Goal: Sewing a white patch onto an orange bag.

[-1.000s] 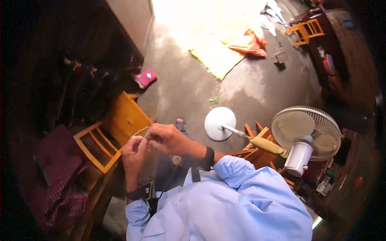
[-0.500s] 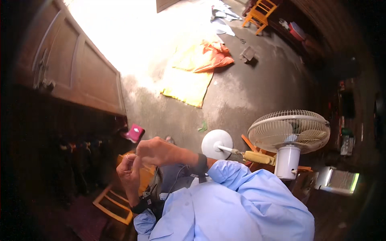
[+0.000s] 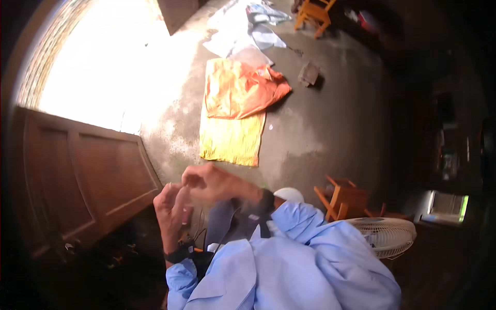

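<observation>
Pinched, left hand (image 3: 169,209) seemingly holds a thin pale strand (image 3: 170,184), right hand (image 3: 217,185) too blurred to tell.

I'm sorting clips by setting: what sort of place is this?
Probably a room in a home: there's a panelled wooden door, a pale caged fan and, farther off, a small wooden chair.

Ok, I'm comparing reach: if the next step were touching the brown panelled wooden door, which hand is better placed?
Probably the left hand: it appears nearer the brown panelled wooden door, which stands to its left. The right hand is farther across. Blur hides whether either holds anything.
</observation>
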Available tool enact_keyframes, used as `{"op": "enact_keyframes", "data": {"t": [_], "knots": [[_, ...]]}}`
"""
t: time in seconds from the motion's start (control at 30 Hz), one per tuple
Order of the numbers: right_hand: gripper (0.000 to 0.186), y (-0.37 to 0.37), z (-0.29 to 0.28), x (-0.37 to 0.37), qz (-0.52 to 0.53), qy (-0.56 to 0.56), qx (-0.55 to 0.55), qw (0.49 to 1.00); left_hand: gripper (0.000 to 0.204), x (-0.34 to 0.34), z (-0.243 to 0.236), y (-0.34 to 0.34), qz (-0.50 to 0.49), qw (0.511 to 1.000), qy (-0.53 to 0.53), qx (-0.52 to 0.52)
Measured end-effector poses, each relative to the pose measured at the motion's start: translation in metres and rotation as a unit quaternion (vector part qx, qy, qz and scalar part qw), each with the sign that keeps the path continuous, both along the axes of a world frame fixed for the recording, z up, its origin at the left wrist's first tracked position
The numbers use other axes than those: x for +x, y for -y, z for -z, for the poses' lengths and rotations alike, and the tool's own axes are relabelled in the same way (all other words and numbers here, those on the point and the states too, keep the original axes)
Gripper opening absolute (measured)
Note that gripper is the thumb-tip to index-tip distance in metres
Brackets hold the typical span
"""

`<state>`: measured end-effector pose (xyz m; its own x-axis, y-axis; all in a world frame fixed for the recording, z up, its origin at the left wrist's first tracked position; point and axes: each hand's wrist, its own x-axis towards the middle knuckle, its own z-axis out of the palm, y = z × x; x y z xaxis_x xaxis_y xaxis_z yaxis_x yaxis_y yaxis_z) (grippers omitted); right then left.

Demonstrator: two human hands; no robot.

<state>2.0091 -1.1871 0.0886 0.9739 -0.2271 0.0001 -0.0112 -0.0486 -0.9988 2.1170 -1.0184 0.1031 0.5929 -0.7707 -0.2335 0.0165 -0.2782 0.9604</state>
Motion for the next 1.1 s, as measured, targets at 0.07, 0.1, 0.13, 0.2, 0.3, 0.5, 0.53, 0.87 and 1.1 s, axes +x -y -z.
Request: {"op": "enact_keyframes", "data": {"t": [0.07,0.1,0.13,0.2,0.3,0.5,0.53,0.87,1.1], "knots": [[0.019,0.049,0.005,-0.002,0.006,-0.018,0.043,0.999,0.009,0.009,0.005,0.051,0.038,0.999,-0.023,0.005],[0.021,0.075,0.005,-0.008,0.009,-0.033,0.044,0.998,0.009,0.012,0.006,0.075,0.07,0.997,-0.027,-0.001],[0.021,0.102,0.009,-0.019,0.031,-0.035,0.058,0.997,0.011,0.014,0.008,0.103,0.103,0.994,-0.023,0.004],[0.022,0.155,0.028,-0.044,0.071,-0.032,0.092,0.993,0.012,0.011,0.012,0.157,0.103,0.992,-0.072,0.005],[0.021,0.238,0.039,-0.089,0.149,-0.098,0.155,0.972,0.014,0.011,0.007,0.234,0.093,0.989,-0.107,0.035],[0.018,0.399,0.084,-0.161,0.405,-0.123,0.184,0.887,0.018,0.005,0.02,0.38,0.022,0.995,-0.085,0.039],[0.015,0.43,0.079,-0.163,0.391,-0.1,0.206,0.892,0.021,0.007,0.027,0.397,0.003,0.995,-0.089,0.05],[0.013,0.697,0.07,-0.169,0.375,-0.115,0.191,0.9,0.024,0.01,0.042,0.589,-0.068,0.989,-0.133,0.005],[0.013,0.818,0.088,-0.135,0.337,-0.105,0.364,0.862,0.026,0.026,0.081,0.702,-0.139,0.974,-0.166,-0.072]]}}
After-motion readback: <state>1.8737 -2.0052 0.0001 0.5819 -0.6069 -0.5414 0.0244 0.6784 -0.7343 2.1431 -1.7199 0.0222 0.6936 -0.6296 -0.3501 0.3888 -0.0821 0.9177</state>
